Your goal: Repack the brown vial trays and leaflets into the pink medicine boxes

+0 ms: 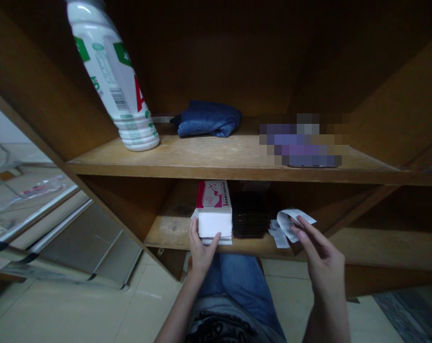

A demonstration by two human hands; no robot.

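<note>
My left hand (200,252) grips the front of a white pack (214,225), which has a pink-and-white printed box (213,195) on top of it at the front of the lower wooden shelf (169,233). My right hand (323,262) pinches loose white paper slips (290,225) by their edge, just above the shelf. A stack of black flat items (249,215) stands between the pack and the slips. Its rear part is lost in shadow.
On the upper shelf (165,159) stand a leaning white plastic bottle (108,71) with green labels, a folded blue towel (206,119) and a pixelated object (303,145). A metal ladder (58,238) leans at left. My jeans and a tiled floor (147,300) lie below.
</note>
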